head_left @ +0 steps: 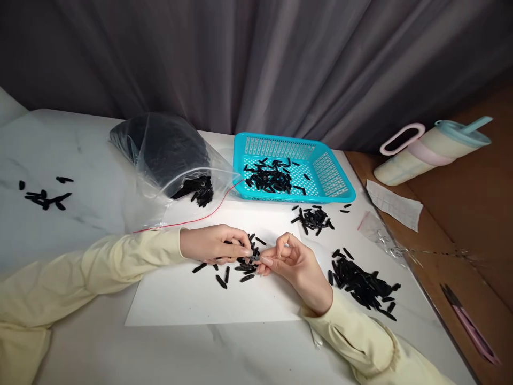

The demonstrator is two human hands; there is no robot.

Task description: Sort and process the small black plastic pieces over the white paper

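Observation:
My left hand (pixel 214 244) and my right hand (pixel 294 262) meet over a white sheet of paper (pixel 180 299), fingertips pinched together on a small black plastic piece (pixel 255 258). Loose black pieces (pixel 236 270) lie scattered on the paper under and around the fingers. Both arms wear pale yellow sleeves. Whether the held piece is one part or two joined parts is too small to tell.
A turquoise basket (pixel 332 176) holds several black pieces. A clear plastic bag (pixel 164 149) of them lies at the back left. More piles lie at the right (pixel 363 283), near the basket (pixel 315 219) and far left (pixel 44 198). A lidded cup (pixel 433 149) and pink snips (pixel 471 326) are at the right.

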